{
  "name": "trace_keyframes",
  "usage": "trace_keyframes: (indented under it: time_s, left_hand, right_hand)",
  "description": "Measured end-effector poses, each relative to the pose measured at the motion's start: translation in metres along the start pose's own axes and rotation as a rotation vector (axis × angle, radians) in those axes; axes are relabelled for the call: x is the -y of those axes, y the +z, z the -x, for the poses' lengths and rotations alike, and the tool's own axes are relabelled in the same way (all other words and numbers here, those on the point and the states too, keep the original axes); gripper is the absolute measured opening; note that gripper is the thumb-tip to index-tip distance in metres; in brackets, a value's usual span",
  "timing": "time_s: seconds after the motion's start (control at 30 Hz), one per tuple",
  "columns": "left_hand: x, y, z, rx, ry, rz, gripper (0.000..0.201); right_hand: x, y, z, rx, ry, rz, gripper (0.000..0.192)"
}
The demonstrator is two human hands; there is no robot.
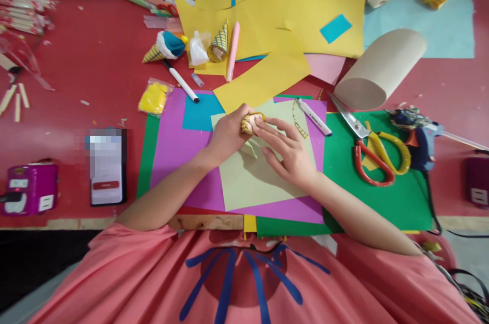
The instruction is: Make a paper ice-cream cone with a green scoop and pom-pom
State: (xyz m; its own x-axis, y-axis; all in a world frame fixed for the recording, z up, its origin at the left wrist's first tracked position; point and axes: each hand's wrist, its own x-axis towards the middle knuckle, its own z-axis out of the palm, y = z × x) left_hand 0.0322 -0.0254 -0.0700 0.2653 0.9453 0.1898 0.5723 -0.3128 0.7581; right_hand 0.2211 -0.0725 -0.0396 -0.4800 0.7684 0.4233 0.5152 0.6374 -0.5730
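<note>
My left hand [228,133] is closed around a small yellow paper cone with a dark grid pattern [252,122], held just above a pale green sheet [260,181]. My right hand [288,148] lies flat beside it, its fingertips touching the cone's right end. Both hands are over a stack of purple [171,151], blue and green paper [382,201] at the table's near edge. A white marker [314,116] and a thin patterned paper strip [298,123] lie just right of my right hand.
Red-and-yellow scissors [376,153] and a blue glue gun [420,140] lie on the green paper at right. A cardboard roll [380,66], yellow sheets [305,3], two finished cones [164,48], a phone [107,168] and a purple box [30,186] surround the work spot.
</note>
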Motion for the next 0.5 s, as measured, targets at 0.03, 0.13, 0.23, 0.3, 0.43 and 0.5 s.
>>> trace_keyframes:
  time_s: [0.03,0.13,0.23,0.3,0.43,0.5]
  left_hand:
    - [-0.001,0.0,0.001,-0.008,0.004,-0.025,0.017]
    - [-0.002,-0.001,0.003,0.005,0.037,-0.107,0.014]
    - [-0.004,-0.001,0.002,0.032,0.06,-0.168,0.013]
    - [-0.006,-0.001,0.001,0.041,0.067,-0.191,0.018]
    - [-0.012,-0.003,-0.001,0.111,0.202,-0.129,0.039]
    - [-0.014,-0.005,-0.002,0.174,0.292,-0.062,0.044]
  right_hand:
    - [0.001,0.0,0.0,0.0,-0.006,0.023,0.043]
    - [0.002,0.002,0.001,-0.001,-0.002,0.091,0.038]
    - [0.001,0.002,0.001,0.001,0.001,0.132,0.035]
    - [-0.002,0.002,0.0,-0.002,0.001,0.142,0.034]
    - [-0.009,0.0,-0.001,-0.103,-0.033,0.118,0.033]
    - [-0.012,-0.001,0.0,-0.171,-0.056,0.11,0.035]
